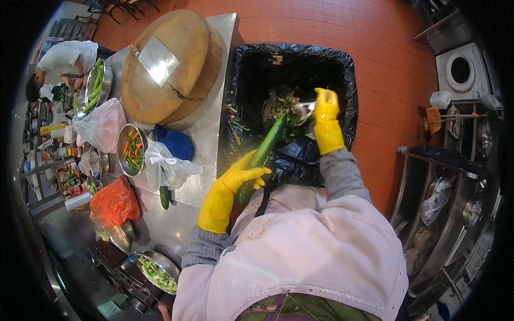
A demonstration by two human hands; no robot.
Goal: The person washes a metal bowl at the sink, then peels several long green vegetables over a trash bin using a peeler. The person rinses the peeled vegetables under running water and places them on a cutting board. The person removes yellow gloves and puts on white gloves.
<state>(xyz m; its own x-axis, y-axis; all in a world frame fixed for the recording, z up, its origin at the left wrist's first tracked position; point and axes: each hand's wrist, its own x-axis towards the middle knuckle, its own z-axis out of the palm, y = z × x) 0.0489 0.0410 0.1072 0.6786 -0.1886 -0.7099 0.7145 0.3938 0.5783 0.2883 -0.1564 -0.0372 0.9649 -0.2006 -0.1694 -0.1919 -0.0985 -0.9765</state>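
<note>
In its yellow rubber glove, my left hand (241, 178) grips the lower part of a long green cucumber (267, 141), which tilts up over a bin lined with a black plastic bag (348, 86). My right hand (327, 116), in a matching glove, is closed around a shiny metal tool (306, 109) that may be a peeler; its exact shape is blurred. The tool is to the right of the cucumber's upper end, apart from it. Below both lie vegetable scraps (286, 105) in the bin. Another cucumber (164, 197) pokes out of a white plastic bag (164, 162) on the steel table.
A cleaver (158, 60) rests on a thick round wooden chopping block (180, 44) on the steel table (227, 32). Nearby are a bowl of cut vegetables (127, 170), a red plastic bag (114, 200) and a blue bundle (176, 142). A person (66, 56) works at far left.
</note>
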